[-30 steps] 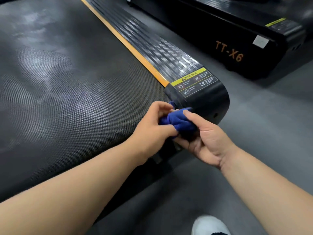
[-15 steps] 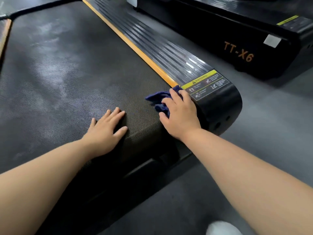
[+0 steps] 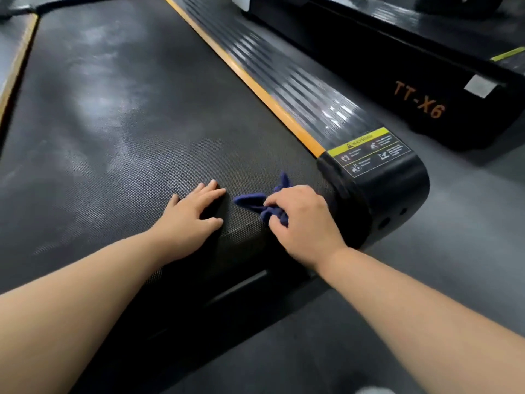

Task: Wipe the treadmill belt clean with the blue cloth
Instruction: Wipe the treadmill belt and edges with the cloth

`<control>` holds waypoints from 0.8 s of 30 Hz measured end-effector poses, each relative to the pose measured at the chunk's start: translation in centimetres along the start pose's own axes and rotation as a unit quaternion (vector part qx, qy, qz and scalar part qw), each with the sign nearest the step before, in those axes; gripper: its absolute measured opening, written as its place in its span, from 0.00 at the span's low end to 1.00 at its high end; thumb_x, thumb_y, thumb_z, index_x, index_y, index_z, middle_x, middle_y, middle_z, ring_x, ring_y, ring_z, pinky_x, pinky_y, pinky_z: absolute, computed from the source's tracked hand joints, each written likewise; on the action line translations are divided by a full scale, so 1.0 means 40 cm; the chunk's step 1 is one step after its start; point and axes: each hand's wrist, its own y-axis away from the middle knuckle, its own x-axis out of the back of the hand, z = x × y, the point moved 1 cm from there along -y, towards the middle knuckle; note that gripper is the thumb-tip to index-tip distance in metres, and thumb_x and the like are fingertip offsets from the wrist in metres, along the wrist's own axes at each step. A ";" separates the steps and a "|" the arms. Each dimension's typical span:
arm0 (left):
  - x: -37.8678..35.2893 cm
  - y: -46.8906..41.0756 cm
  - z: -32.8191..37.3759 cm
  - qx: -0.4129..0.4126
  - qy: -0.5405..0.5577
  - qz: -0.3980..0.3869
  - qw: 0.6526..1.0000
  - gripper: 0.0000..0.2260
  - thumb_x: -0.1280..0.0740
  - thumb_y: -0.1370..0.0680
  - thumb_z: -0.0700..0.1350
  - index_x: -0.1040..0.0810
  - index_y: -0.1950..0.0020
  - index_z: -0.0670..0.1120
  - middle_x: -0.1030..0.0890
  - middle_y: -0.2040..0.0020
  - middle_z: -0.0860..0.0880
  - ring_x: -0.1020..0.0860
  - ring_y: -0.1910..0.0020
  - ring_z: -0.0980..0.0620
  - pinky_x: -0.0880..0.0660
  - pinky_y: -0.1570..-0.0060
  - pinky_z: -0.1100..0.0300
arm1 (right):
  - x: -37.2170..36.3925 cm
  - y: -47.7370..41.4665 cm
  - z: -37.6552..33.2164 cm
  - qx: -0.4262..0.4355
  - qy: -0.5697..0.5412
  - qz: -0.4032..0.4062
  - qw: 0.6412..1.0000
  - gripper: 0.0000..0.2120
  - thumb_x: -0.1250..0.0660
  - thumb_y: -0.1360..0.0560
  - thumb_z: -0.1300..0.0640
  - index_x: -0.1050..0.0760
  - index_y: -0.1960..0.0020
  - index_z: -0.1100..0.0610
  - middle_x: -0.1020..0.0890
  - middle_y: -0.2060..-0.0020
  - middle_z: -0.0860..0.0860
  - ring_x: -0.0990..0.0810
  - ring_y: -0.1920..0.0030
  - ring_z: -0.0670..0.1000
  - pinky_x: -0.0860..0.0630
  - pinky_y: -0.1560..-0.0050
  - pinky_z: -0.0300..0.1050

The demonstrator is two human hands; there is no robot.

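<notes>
The dark textured treadmill belt (image 3: 113,123) fills the left and middle of the head view, with pale dusty smears across it. A crumpled blue cloth (image 3: 257,201) lies on the belt near its rear edge. My right hand (image 3: 301,220) presses on the cloth and grips it, covering most of it. Flat on the belt just left of the cloth, palm down with fingers spread, rests my left hand (image 3: 190,214), which holds nothing.
An orange strip and a ribbed black side rail (image 3: 284,81) run along the belt's right side, ending in a black end cap (image 3: 380,189) with a yellow warning label. A second treadmill marked TT-X6 (image 3: 420,103) stands to the right. Grey floor (image 3: 454,251) lies between them.
A second ago both hands held the cloth by the end cap. My left hand then let go and lay flat on the belt. My right hand slid the cloth leftwards along the belt's rear edge.
</notes>
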 end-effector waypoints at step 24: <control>-0.002 -0.012 0.004 0.012 -0.012 -0.019 1.000 0.30 0.35 0.24 0.43 0.41 0.25 0.56 0.50 0.23 0.57 0.55 0.24 0.57 0.63 0.28 0.46 | -0.046 0.104 -0.006 -0.012 -0.003 0.025 1.000 0.14 0.40 0.32 0.56 0.23 0.49 0.56 0.24 0.47 0.54 0.26 0.52 0.58 0.30 0.45 0.46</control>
